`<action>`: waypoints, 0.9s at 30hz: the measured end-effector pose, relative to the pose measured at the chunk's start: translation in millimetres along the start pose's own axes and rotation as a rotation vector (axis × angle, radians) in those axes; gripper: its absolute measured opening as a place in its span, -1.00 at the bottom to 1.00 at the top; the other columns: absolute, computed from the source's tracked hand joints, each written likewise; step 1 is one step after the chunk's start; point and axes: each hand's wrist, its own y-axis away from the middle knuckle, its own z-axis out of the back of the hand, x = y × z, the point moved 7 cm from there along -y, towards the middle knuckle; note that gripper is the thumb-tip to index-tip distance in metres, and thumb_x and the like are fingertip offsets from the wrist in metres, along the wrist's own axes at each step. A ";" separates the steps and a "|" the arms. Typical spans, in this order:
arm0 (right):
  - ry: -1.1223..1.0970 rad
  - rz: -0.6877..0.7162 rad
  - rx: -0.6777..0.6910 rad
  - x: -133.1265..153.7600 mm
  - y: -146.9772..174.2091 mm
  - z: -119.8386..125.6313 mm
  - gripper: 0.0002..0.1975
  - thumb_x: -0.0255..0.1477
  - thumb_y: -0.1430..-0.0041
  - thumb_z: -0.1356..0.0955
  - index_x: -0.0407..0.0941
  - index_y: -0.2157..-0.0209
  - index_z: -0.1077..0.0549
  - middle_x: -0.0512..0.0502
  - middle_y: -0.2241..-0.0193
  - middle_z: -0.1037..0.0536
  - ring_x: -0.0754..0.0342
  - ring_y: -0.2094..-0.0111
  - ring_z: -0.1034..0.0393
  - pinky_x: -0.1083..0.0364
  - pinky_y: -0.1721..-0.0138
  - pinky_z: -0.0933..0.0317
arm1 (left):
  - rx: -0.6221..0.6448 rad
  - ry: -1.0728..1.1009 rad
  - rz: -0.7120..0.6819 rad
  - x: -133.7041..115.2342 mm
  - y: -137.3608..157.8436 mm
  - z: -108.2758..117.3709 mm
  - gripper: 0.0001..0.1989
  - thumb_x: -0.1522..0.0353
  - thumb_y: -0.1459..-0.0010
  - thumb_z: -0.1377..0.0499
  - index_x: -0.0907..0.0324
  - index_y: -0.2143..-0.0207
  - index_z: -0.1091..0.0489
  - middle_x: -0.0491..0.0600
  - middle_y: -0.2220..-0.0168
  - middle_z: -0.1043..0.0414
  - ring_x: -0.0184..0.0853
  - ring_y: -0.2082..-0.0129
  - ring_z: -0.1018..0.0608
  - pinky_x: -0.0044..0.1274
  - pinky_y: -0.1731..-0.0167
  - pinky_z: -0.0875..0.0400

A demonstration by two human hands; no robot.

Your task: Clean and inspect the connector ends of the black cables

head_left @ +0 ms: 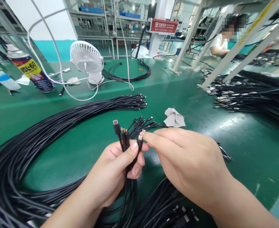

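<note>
My left hand (115, 167) is closed round a few black USB cables (123, 139), their plugs sticking up above the thumb. One USB-C plug (140, 141) stands apart at the right of this bunch, its metal tip facing up. Beside that tip, my right hand (189, 158) has its index finger and thumb drawn together in a pinch. Whatever lies between those fingertips, if anything, is too small to tell. More cable ends (141, 123) rest on the green table just behind the hands.
A long curved bundle of black cables (46, 126) covers the left side. A grey cloth (174, 117), a white fan (87, 57), a spray can (32, 71) and a coiled cable (139, 75) lie beyond. More cables (248, 91) are piled at right, near shelf legs and another person.
</note>
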 end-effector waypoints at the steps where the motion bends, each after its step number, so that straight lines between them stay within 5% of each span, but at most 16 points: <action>1: -0.003 -0.001 -0.001 0.1 0.0 0.3 -0.68 -0.65 -0.22 -0.18 -0.20 0.18 -0.54 -0.09 0.34 -0.63 0.07 0.38 -0.50 0.11 0.33 -0.32 | -0.003 0.004 0.003 0.2 0.0 0.1 -0.81 0.31 -0.18 -0.19 0.26 0.39 -0.50 -0.14 0.62 -0.29 -0.54 0.67 -0.21 -0.62 0.63 -0.05; 27: 0.000 0.010 -0.002 3.3 -0.4 0.1 -0.71 -0.61 -0.27 -0.20 -0.23 0.19 -0.55 -0.08 0.32 -0.63 0.05 0.38 -0.50 0.07 0.33 -0.31 | 0.020 0.059 0.039 2.3 -0.1 -2.0 -0.78 0.32 -0.15 -0.21 0.26 0.50 -0.44 -0.14 0.62 -0.24 -0.55 0.66 -0.15 -0.64 0.64 -0.04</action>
